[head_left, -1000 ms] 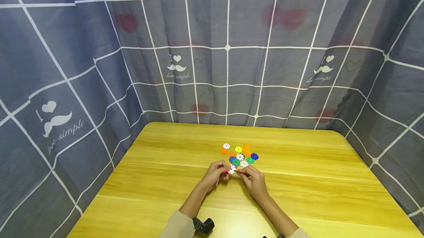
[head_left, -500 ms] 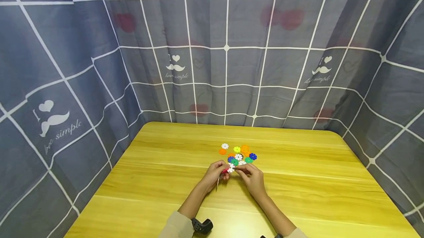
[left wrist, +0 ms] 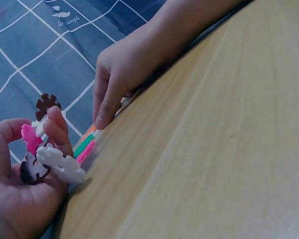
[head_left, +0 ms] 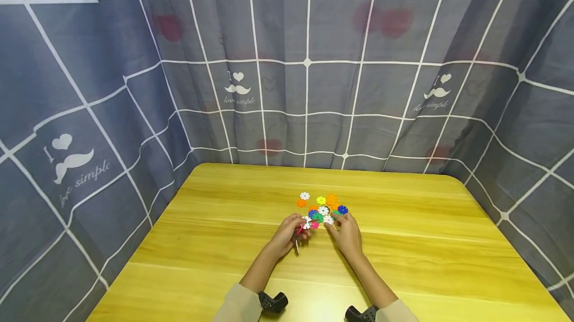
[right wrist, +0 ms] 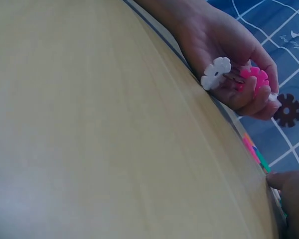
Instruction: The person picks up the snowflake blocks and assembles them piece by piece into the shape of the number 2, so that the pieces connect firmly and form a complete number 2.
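Note:
My left hand [head_left: 284, 235] holds a joined string of notched flower-shaped plastic discs. In the right wrist view, a white disc [right wrist: 217, 73] sits at one end, a pink disc [right wrist: 254, 79] lies between the fingers, and a brown disc [right wrist: 287, 110] sticks out at the far end. Another dark brown disc [left wrist: 30, 172] rests against the palm in the left wrist view. My right hand [head_left: 347, 235] reaches down to the loose discs; its fingertips touch around a white disc [head_left: 328, 220] and partly cover a green one. Whether they pinch a disc is hidden.
Loose discs lie just beyond the hands: green [head_left: 318, 218], blue [head_left: 343, 209], yellow [head_left: 321, 200], several orange [head_left: 332, 199], and white [head_left: 305, 196] at the back left. The wood-grain table [head_left: 215, 242] is enclosed by a grey-blue grid curtain [head_left: 287, 87].
Earlier both hands met at a white disc on the string. My right hand has since come off it and moved right to the loose discs; the string in my left hand has turned slightly.

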Demonstrator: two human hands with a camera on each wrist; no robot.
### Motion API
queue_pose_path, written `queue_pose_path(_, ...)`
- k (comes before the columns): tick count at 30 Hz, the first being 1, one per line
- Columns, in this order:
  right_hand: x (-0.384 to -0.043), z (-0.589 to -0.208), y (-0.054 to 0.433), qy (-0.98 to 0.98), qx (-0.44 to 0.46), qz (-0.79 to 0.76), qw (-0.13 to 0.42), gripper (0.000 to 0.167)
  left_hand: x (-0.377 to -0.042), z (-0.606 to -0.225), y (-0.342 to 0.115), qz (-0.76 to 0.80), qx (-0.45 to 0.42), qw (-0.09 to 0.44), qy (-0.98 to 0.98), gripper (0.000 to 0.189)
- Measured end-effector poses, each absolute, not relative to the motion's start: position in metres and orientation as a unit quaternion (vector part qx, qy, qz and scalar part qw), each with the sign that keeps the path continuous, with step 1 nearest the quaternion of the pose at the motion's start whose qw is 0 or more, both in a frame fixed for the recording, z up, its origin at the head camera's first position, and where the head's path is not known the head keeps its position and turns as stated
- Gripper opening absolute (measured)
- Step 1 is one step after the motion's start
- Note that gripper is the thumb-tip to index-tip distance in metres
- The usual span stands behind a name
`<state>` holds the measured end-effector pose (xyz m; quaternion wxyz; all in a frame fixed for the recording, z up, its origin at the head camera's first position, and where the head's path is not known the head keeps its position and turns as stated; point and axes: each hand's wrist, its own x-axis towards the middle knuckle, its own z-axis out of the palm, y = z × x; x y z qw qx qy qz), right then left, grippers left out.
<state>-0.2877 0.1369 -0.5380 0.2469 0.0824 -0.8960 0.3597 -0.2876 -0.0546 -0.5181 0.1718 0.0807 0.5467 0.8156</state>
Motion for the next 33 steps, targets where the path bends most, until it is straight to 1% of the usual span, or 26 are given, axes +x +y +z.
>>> queue_pose_path(2, -0.288, -0.537, 0.137, -0.903, 0.083, 0.348, 0.238, 0.035, -0.287, -0.517, -0.055, 0.815, 0.081, 0.178, 0.546, 0.01)
queue_pose_path(7, -0.287, -0.537, 0.137, -0.902, 0.094, 0.339, 0.249, 0.028, -0.288, -0.518, -0.056, 0.813, 0.086, 0.197, 0.541, 0.01)
queue_pose_path(10, -0.287, -0.537, 0.137, -0.905, 0.097, 0.333, 0.248, 0.027, -0.288, -0.518, -0.056, 0.813, 0.092, 0.207, 0.537, 0.011)
queue_pose_path(16, -0.282, -0.535, 0.14, -0.905, 0.108, 0.358, 0.203, 0.03, -0.287, -0.517, -0.058, 0.818, 0.093, 0.224, 0.522, 0.011)
queue_pose_path(20, -0.28, -0.536, 0.14, -0.869, 0.124, 0.446, 0.175, 0.027, -0.287, -0.516, -0.059, 0.817, 0.094, 0.229, 0.52, 0.012)
queue_pose_path(23, -0.279, -0.538, 0.139, -0.787, 0.143, 0.584, 0.14, 0.024, -0.288, -0.517, -0.061, 0.81, 0.107, 0.236, 0.526, 0.02)
queue_pose_path(27, -0.274, -0.536, 0.134, -0.663, 0.147, 0.729, 0.083, 0.033, -0.288, -0.518, -0.064, 0.79, 0.133, 0.239, 0.549, 0.03)
queue_pose_path(30, -0.27, -0.534, 0.13, -0.634, 0.133, 0.759, 0.061, 0.039, -0.288, -0.518, -0.065, 0.779, 0.143, 0.237, 0.563, 0.034)
queue_pose_path(33, -0.269, -0.533, 0.127, -0.631, 0.112, 0.765, 0.053, 0.037, -0.288, -0.518, -0.065, 0.775, 0.151, 0.247, 0.561, 0.035)
